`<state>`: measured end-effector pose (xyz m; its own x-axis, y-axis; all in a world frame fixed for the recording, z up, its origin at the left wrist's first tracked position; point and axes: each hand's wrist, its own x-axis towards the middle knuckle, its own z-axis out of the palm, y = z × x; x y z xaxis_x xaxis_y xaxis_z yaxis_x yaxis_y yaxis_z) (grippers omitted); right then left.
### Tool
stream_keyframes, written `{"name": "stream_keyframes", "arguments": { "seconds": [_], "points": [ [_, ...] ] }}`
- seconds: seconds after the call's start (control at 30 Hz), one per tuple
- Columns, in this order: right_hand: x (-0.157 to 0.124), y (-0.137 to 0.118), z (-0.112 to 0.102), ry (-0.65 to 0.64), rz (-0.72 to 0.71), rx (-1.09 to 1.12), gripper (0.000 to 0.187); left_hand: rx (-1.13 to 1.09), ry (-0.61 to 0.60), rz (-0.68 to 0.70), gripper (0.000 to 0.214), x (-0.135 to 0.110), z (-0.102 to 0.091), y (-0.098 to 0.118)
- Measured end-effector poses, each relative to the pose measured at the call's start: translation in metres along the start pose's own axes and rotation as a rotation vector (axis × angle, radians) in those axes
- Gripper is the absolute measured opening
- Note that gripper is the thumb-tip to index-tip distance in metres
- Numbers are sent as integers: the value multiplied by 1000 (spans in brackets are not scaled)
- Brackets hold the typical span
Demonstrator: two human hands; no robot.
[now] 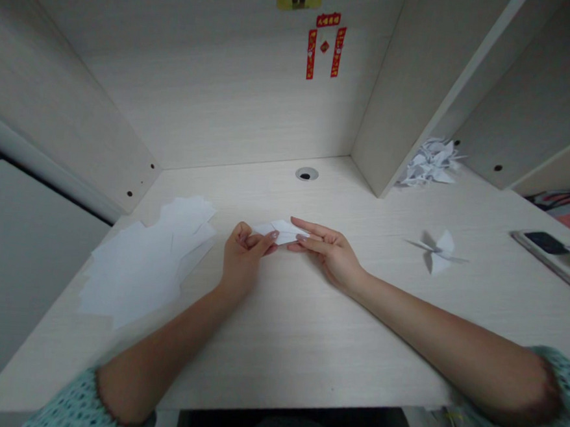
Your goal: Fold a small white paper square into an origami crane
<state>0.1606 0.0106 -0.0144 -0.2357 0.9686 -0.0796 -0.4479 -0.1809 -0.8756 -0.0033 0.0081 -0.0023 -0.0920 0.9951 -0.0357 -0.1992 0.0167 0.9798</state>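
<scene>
Between my two hands is a small folded piece of white paper (pixel 284 229), long and pointed, with a crease line along its middle. My left hand (pixel 247 248) pinches its left part, thumb on top and the other fingers curled underneath. At the right end, my right hand (pixel 329 249) grips the paper with the thumb on top, while its index finger stretches along the far side. Both hands are just above the desk. Part of the paper is hidden by the thumbs and fingers.
Loose white paper sheets (pixel 139 265) lie overlapping at left. A folded paper figure with several points (pixel 439 252) stands at right. A heap of folded white paper (pixel 431 162) sits behind the upright panel (pixel 394 117). A dark phone-like object (pixel 546 243) lies at far right.
</scene>
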Motion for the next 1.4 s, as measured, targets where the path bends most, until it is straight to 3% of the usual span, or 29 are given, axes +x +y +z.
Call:
{"name": "stream_keyframes", "arguments": {
  "seconds": [0.23,0.37,0.5,0.83,0.93,1.07,1.13,1.23,1.4],
  "points": [
    [-2,-3,0,-85,-37,-1,55,-23,25,26,53,2,-4,-2],
    [-2,-4,4,-13,-61,-120,45,54,-39,134,50,-3,-2,3],
    [-1,-2,5,30,-84,-276,21,86,-65,199,47,-9,1,6],
    [1,3,-2,-31,-121,-302,21,75,-84,139,46,-7,3,8],
    [-1,0,-1,24,-193,-419,20,85,-108,122,43,-5,-1,6],
    [-6,-5,2,170,-407,-599,16,115,-112,114,72,-4,-5,5],
    [-8,-6,2,180,-520,-675,14,172,-111,117,77,-5,-5,6],
    [-11,-5,-1,108,-605,-760,18,324,-135,178,67,-8,-5,9],
    [-12,-3,-5,24,-599,-820,24,503,-149,304,26,-8,-9,7]
  ]
}}
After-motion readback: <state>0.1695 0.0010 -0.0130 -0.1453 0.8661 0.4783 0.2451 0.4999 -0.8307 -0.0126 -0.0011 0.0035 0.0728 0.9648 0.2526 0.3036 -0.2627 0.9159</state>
